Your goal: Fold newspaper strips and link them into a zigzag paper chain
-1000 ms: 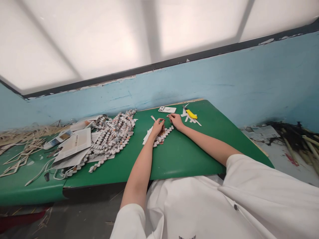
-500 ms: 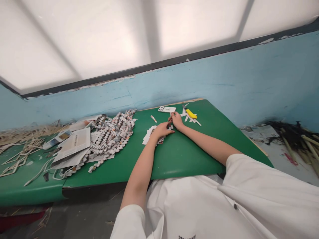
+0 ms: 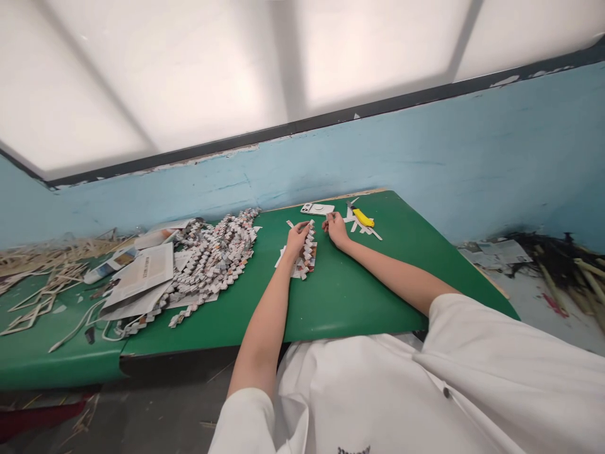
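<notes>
My left hand is closed on the upper part of a zigzag chain of folded paper, which hangs down beside the fingers. Under it lie flat paper pieces on the green table, partly covered by the hand and chain. To the right, apart from the chain, my right hand has its fingers curled together; whatever is between them is too small to make out. A white phone lies just beyond the right hand. One small paper strip shows by the left fingertips.
A yellow-handled knife rests on white paper strips right of the phone. A big heap of folded paper chains, printed sheets and a white cable cover the left side. The green table ends near my shirt.
My hands were together at the chain's end and are now apart. My left hand has shifted left and away from me, and more of the zigzag chain shows. My right hand has barely moved.
</notes>
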Available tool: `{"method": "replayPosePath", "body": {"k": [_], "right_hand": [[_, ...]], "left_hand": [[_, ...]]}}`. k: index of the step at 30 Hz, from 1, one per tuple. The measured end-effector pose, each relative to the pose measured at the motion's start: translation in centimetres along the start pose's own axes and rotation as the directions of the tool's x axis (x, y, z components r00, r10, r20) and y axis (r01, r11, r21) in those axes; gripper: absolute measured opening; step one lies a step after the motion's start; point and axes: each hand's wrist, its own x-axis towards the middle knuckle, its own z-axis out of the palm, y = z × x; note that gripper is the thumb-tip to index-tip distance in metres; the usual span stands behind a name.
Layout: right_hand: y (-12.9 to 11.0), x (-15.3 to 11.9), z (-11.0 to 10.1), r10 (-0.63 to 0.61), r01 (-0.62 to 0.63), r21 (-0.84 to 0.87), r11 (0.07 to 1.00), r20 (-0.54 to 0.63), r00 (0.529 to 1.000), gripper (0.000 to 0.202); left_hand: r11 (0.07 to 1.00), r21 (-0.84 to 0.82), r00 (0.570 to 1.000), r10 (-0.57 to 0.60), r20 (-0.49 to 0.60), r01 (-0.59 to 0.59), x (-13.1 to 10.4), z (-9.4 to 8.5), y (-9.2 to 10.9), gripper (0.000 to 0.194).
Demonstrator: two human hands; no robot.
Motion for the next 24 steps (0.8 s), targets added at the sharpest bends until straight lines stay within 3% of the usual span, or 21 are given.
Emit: {"method": "replayPosePath", "body": {"k": [4, 10, 18, 24], "right_hand": [[-0.8, -0.7, 0.0, -0.04, 0.039, 0.008, 0.999, 0.072, 0.997, 0.047], [-1.8, -1.6, 0.2, -0.111, 0.109, 0.017, 0.994, 0.192, 0.975, 0.042], [-1.8, -1.7, 0.6, -0.108, 0.116, -0.004, 0.993, 0.323, 0.94, 0.04], [-2.4, -2.0, 0.4, -0.157, 0.212, -0.114, 0.971, 0.367, 0.917, 0.042]], "left_hand": [[0.971, -0.207, 0.993, -0.118, 0.03, 0.121, 0.0, -0.4, -0.4, 0.043], [0.931, -0.296, 0.973, -0.231, -0.024, 0.214, 0.1, -0.7, -0.9, 0.042], [0.903, -0.352, 0.962, -0.274, -0.026, 0.247, 0.2, -0.6, -0.8, 0.034], [0.906, -0.354, 0.967, -0.255, -0.015, 0.234, 0.2, -0.5, -0.6, 0.033]]}}
